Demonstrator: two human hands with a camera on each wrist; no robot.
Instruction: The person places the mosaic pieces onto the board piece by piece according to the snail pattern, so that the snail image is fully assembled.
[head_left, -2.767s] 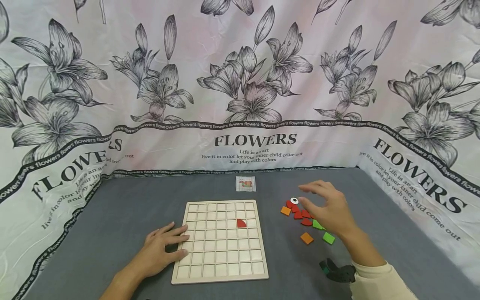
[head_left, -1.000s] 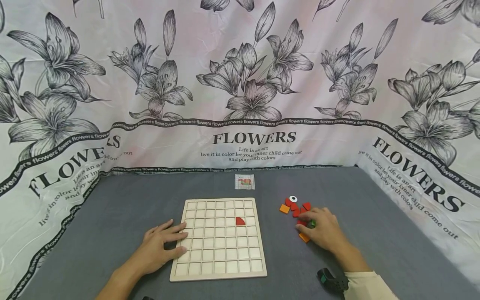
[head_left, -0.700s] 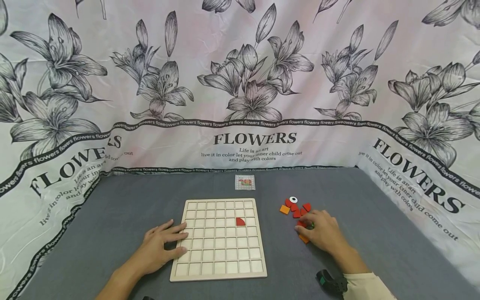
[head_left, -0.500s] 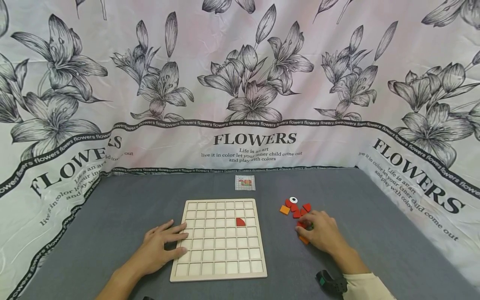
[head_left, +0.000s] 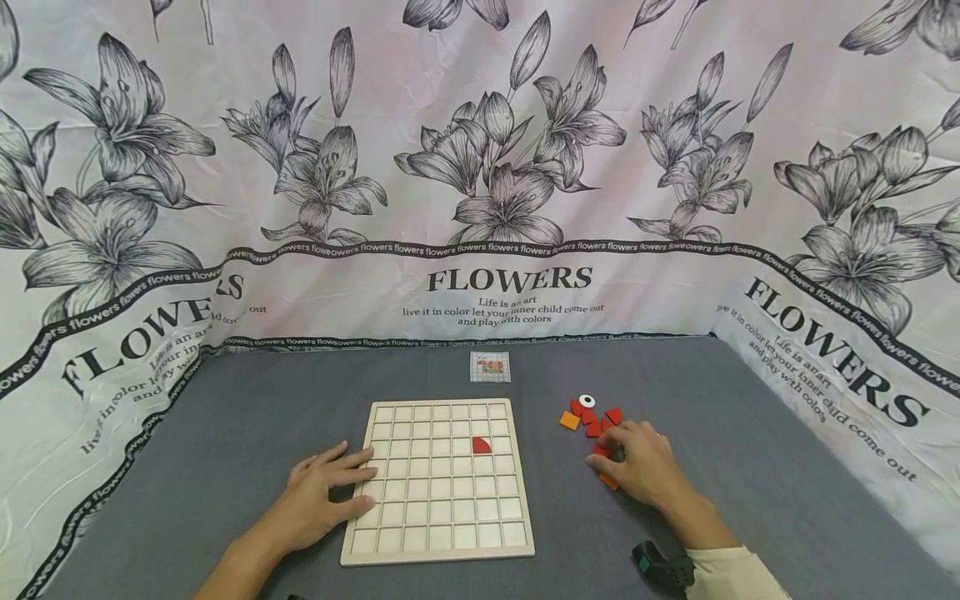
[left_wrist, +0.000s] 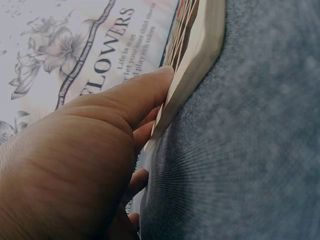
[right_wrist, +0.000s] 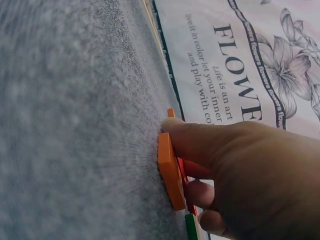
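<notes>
A wooden grid board (head_left: 438,556) lies in the middle of the table, with a red quarter-circle tile (head_left: 481,446) in one upper-right cell. My left hand (head_left: 322,498) rests at the board's left edge, fingers spread and thumb touching the frame. To the right, my right hand (head_left: 643,460) is down at the small pieces, thumb and forefinger pinching a red tile (head_left: 602,450) whose outline is partly covered. An orange square tile (right_wrist: 171,172) lies close by the thumb in the right wrist view. Part of a green tile (right_wrist: 191,227) shows near the curled fingers.
Beyond the right hand lie several red tiles (head_left: 593,428), an orange square (head_left: 570,421) and a white round piece with a black dot (head_left: 587,401). A picture card (head_left: 490,367) sits behind the board. Flower-printed cloth (head_left: 510,292) walls off the back and sides.
The right hand has come down from above the pieces onto the red tile. Green that showed by its fingers is now hidden in the head view. The left hand keeps its place.
</notes>
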